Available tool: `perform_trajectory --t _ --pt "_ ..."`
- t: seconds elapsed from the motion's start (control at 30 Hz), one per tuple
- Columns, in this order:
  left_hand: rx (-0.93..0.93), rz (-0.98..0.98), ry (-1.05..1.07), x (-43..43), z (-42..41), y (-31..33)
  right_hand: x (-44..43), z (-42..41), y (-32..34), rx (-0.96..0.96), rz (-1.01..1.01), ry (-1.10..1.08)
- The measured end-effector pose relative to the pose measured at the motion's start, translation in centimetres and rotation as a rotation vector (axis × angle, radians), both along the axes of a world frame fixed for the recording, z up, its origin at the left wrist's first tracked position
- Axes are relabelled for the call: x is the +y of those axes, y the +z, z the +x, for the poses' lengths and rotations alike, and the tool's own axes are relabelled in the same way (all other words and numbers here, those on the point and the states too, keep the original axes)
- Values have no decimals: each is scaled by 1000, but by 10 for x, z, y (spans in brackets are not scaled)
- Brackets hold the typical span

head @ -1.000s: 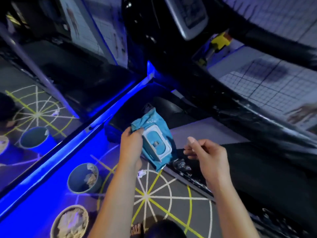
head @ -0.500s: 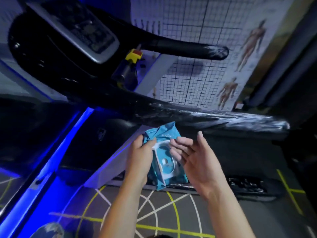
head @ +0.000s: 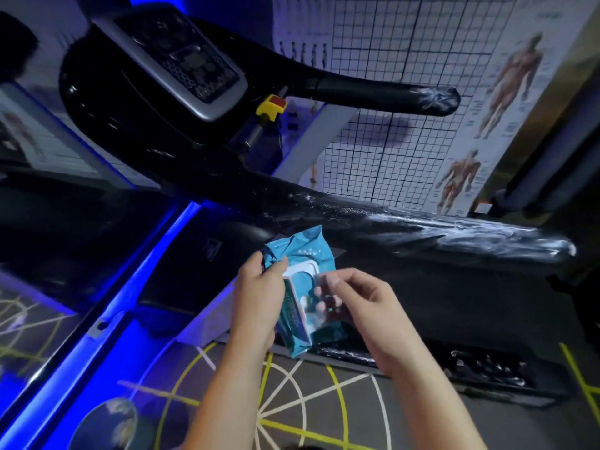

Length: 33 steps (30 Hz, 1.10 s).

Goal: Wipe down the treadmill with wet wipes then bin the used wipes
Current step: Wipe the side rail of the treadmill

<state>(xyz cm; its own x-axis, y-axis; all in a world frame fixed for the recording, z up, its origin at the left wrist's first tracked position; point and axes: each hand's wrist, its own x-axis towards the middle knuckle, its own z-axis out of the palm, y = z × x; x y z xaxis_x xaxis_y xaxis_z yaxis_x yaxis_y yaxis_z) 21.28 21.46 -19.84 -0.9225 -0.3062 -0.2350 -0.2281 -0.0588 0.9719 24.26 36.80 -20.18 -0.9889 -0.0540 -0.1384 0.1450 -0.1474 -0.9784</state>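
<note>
A teal pack of wet wipes (head: 300, 251) with a white lid frame is held in front of me, below the treadmill's near handrail (head: 422, 232). My left hand (head: 259, 297) grips the pack's left side, thumb on top. My right hand (head: 354, 306) has its fingertips curled at the pack's opening, which looks lifted open; blur hides whether a wipe is pinched. The treadmill console (head: 181, 60) with its silver panel sits upper left, and the far handrail (head: 383, 92) stretches right. The handrails look streaked and wet.
A round bin (head: 107, 423) with crumpled wipes stands at the bottom left on a floor mat with yellow and white lines (head: 292, 401). A blue-lit strip (head: 130, 287) runs diagonally along a mirror at left. A grid chart and anatomy posters (head: 470, 157) cover the wall behind.
My view swung up and right from the floor bins to the treadmill. My right hand came from beside the pack onto its lid and now works at the opening.
</note>
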Motion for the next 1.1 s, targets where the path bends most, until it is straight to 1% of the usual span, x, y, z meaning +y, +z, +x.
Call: perform_trajectory --t 0.07,0.17,0.27,0.3,0.37,0.5,0.6,0.7,0.87,1.0,1.1 --pt "-18 7 34 -3 2 2 1 0 -3 81 260 85" --pt "-8 26 51 -5 3 2 -3 -3 -1 165 503 161" --pt "-6 33 68 -4 4 2 -13 -3 -2 338 812 117" --pt "-10 34 76 -3 5 3 -17 -2 -5 396 878 89" --pt "-5 49 96 -2 5 4 -23 0 -9 440 900 32" --pt "-13 64 108 -5 3 3 -26 2 -15 516 854 -68" --pt "2 48 77 -3 4 4 -28 4 -19 534 907 -131" --pt "29 27 68 -4 5 6 -27 6 -17 466 1009 -54" --pt "42 2 56 -2 7 8 -27 6 -11 501 1123 -15" --pt "13 42 40 -5 10 7 -28 8 -9 539 1107 -63" --pt "15 38 48 -5 10 6 -27 7 -5 516 1010 -91"
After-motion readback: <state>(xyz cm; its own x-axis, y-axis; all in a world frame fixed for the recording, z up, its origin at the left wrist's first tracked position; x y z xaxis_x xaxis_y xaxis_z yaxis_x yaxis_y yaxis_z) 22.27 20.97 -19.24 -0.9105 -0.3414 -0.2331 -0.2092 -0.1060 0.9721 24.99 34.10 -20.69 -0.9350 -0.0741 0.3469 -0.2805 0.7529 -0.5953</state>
